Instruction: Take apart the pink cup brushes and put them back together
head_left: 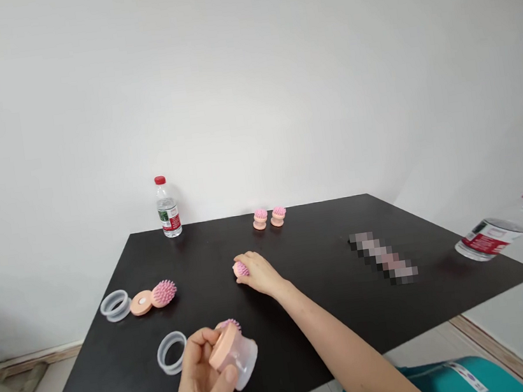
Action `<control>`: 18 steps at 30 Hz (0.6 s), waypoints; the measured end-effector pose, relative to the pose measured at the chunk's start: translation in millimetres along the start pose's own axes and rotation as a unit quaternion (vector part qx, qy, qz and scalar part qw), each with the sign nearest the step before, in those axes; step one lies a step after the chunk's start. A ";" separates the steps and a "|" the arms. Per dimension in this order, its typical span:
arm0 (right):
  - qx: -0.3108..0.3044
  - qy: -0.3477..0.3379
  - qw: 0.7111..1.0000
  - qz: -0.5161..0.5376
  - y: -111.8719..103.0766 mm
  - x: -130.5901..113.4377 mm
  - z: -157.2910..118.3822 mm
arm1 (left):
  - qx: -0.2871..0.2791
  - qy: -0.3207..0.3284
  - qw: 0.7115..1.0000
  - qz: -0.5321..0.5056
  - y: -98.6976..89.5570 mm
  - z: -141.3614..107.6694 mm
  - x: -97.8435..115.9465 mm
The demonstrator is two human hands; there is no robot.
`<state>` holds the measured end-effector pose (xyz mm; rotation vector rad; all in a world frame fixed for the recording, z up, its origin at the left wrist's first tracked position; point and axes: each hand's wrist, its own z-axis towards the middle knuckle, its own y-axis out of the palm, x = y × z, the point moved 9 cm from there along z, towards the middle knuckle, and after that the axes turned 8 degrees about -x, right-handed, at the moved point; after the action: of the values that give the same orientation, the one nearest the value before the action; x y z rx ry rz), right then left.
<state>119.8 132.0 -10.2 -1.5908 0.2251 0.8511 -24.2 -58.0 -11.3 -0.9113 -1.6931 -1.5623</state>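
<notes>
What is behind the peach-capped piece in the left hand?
Pink bristles peek out above the peach-capped piece, with black tabletop beyond; the piece covers the rest from view.

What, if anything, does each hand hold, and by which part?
Left hand: a clear cup, by its peach end. Right hand: fingers around a pink-bristled piece; exact grip hidden.
</notes>
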 end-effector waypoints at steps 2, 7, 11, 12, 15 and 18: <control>0.024 -0.004 0.999 0.022 -5.9 -1.9 -5.9 | -0.016 -0.032 0.998 -0.050 1.1 1.9 -1.9; 0.061 -0.030 0.991 0.120 -31.2 -18.8 -68.2 | -0.065 -0.091 0.984 -0.138 6.4 2.9 -11.0; 0.056 -0.113 0.949 0.289 -41.6 -51.4 -140.7 | -0.070 -0.089 0.980 -0.166 8.7 2.9 -20.5; 0.062 -0.131 0.948 0.282 -43.0 -59.7 -155.8 | -0.065 -0.087 0.979 -0.174 9.0 2.4 -23.7; 0.087 -0.156 0.956 0.235 -41.9 -73.5 -185.0 | -0.074 -0.120 0.974 -0.179 15.2 -2.0 -39.8; 0.092 -0.160 0.964 0.189 -36.1 -76.4 -195.5 | -0.129 -0.142 0.969 -0.154 26.5 -7.0 -52.8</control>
<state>163.2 -64.2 60.5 -1.2303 0.3718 1.3299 26.9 -66.9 -40.5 -1.0833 -1.9333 -1.9716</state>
